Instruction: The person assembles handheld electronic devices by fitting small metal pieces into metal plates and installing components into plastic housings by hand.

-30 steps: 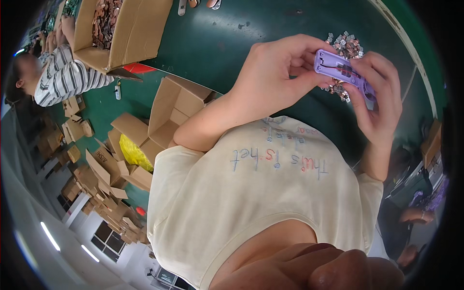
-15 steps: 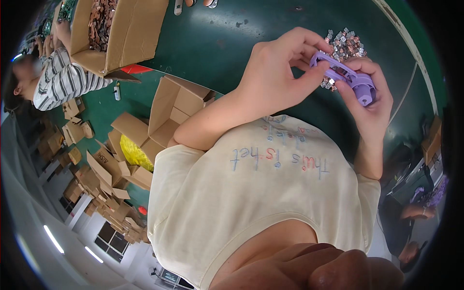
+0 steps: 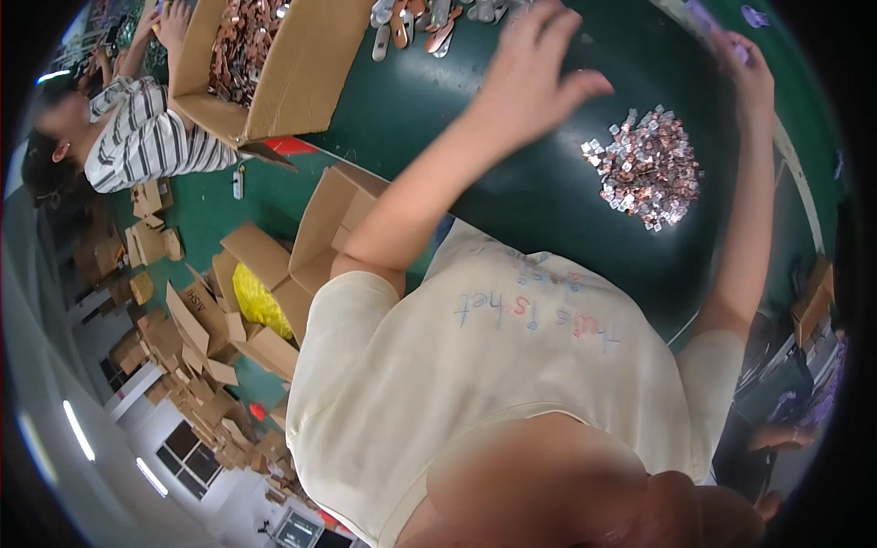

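My left hand (image 3: 534,78) is over the far part of the dark green table with its thumb stretched out and fingers apart; nothing shows in it. Its fingertips are close to a scatter of flat, round-ended metal pieces (image 3: 402,29), silver and copper-coloured. At the far right, my right hand (image 3: 751,78) grips a purple plastic part (image 3: 702,16), blurred and partly covered by the fingers. A heap of small silver and copper-coloured metal bits (image 3: 649,169) lies on the table (image 3: 539,183) between my arms.
A cardboard box (image 3: 301,78) of copper-coloured pieces stands at the left table edge. Beyond it, a person in a striped shirt (image 3: 137,137) works. Open cartons (image 3: 320,219), one with a yellow bag (image 3: 258,297), stand lower left. Another purple piece (image 3: 755,16) lies far right.
My hands have moved apart. The left has let go of the purple part and swung away toward the flat metal pieces; the right has carried the part farther off, uncovering the heap.
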`<control>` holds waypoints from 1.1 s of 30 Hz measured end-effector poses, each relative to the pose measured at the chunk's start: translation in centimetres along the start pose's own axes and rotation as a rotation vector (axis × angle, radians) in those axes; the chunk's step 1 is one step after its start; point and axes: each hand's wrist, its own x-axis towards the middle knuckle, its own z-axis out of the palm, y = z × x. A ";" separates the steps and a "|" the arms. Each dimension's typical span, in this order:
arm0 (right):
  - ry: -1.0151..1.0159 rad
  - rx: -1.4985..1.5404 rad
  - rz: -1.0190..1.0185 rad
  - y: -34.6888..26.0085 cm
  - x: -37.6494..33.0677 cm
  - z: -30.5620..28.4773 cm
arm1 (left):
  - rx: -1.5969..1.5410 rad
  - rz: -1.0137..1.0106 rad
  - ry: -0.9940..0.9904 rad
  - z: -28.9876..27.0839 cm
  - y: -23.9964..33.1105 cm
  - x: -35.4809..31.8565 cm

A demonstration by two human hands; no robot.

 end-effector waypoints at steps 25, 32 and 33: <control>-0.625 -0.638 -0.336 -4.9 -12.7 7.0 | 0.125 -0.349 -0.172 -1.8 0.6 -3.4; -0.591 -0.305 -0.206 -7.8 -14.2 7.5 | 0.200 -0.474 -0.192 -0.6 0.8 -3.7; -0.592 -0.313 -0.205 -8.1 -14.7 7.0 | 0.192 -0.475 -0.190 -0.8 0.7 -3.6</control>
